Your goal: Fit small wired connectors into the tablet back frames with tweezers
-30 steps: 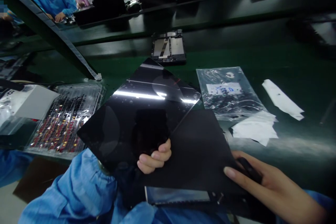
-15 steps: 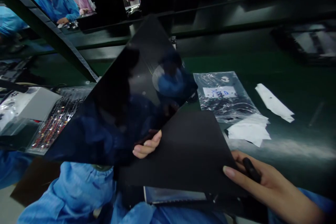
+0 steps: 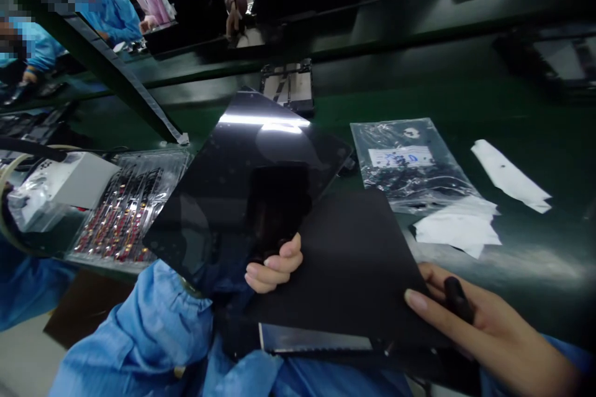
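- Glossy black glass panel (image 3: 246, 180) tilted up over the near-left of the green bench (image 3: 465, 99) — left hand (image 3: 272, 265) curls its fingers round its near edge.
- Right hand (image 3: 470, 329), near right, lies flat on a matte black sheet (image 3: 344, 267), fingers loosely round a small black tool (image 3: 459, 301).
- Clear bag (image 3: 410, 161) and white paper scraps (image 3: 459, 226) sit to the right.

Left hand (image 3: 274, 265): palm and thumb hidden behind the glossy black panel (image 3: 246, 186); only fingertips show.
Right hand (image 3: 484, 329): wrist cut off by the lower right edge; small black object (image 3: 457, 299) between its fingers, kind unclear.
Plastic bag (image 3: 410, 161): label writing too small to read.
Component tray (image 3: 121, 211): parts too small to identify.
Far counter (image 3: 419, 18): items blurred.
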Action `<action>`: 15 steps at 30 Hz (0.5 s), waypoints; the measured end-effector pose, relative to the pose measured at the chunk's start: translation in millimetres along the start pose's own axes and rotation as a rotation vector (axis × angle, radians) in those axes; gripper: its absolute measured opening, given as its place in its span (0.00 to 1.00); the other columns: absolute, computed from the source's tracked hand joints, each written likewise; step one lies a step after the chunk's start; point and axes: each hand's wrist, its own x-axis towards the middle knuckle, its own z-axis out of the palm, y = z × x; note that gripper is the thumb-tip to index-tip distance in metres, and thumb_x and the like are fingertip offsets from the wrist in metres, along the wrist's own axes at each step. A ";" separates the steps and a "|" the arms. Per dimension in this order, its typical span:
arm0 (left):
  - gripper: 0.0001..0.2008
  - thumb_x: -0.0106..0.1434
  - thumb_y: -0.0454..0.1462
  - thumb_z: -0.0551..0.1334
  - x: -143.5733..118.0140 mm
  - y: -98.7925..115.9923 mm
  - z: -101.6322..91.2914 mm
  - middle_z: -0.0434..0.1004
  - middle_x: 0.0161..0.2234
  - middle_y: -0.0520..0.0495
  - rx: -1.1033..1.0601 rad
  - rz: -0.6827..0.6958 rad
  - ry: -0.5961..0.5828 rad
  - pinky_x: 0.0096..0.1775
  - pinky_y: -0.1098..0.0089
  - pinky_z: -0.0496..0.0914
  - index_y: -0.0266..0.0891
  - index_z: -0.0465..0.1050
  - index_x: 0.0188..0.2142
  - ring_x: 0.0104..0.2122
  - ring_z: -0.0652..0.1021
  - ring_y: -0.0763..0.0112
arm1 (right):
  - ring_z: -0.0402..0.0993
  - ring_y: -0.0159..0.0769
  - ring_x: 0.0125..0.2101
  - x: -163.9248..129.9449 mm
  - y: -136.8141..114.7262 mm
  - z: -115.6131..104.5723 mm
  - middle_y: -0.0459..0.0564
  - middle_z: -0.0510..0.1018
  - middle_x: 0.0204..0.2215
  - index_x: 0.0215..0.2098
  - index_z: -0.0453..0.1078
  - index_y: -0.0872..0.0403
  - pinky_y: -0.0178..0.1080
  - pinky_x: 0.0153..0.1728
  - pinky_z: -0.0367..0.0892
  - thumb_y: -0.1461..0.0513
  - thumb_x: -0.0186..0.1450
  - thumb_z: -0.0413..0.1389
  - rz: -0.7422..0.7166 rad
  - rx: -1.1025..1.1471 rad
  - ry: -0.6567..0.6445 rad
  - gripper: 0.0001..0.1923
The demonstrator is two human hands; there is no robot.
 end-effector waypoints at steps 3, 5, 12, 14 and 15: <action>0.13 0.54 0.41 0.57 4.3 3.9 -4.0 0.57 0.10 0.54 -0.081 -0.179 -0.191 0.09 0.74 0.53 0.40 0.64 0.17 0.04 0.57 0.75 | 0.74 0.42 0.32 0.8 0.0 0.8 0.45 0.77 0.28 0.26 0.71 0.49 0.35 0.34 0.72 0.55 0.47 0.65 0.024 0.029 0.001 0.12; 0.12 0.53 0.42 0.58 5.3 6.0 -5.8 0.59 0.11 0.54 -0.125 -0.222 -0.238 0.09 0.74 0.53 0.40 0.65 0.18 0.05 0.58 0.75 | 0.73 0.42 0.31 1.6 -0.3 1.0 0.46 0.76 0.26 0.26 0.71 0.49 0.36 0.33 0.72 0.53 0.47 0.65 0.004 -0.020 0.011 0.13; 0.12 0.55 0.41 0.55 1.1 0.3 -5.3 0.57 0.12 0.54 -0.180 -0.203 -0.224 0.11 0.75 0.47 0.41 0.63 0.19 0.05 0.56 0.77 | 0.69 0.40 0.26 2.7 -1.2 0.5 0.45 0.71 0.21 0.23 0.69 0.50 0.36 0.30 0.72 0.48 0.49 0.62 -0.055 -0.155 0.038 0.15; 0.11 0.56 0.40 0.53 0.4 -1.1 -4.9 0.57 0.12 0.54 -0.183 -0.190 -0.206 0.11 0.74 0.45 0.41 0.63 0.19 0.06 0.55 0.77 | 0.70 0.40 0.27 2.3 -1.6 1.1 0.46 0.73 0.22 0.24 0.69 0.50 0.36 0.31 0.72 0.49 0.49 0.62 -0.058 -0.145 0.019 0.15; 0.11 0.56 0.40 0.53 0.2 -1.3 -4.7 0.57 0.12 0.54 -0.182 -0.190 -0.195 0.12 0.74 0.45 0.41 0.62 0.19 0.06 0.54 0.77 | 0.71 0.40 0.27 1.9 -1.6 1.6 0.46 0.73 0.22 0.24 0.69 0.50 0.36 0.31 0.72 0.49 0.50 0.62 -0.057 -0.142 0.008 0.15</action>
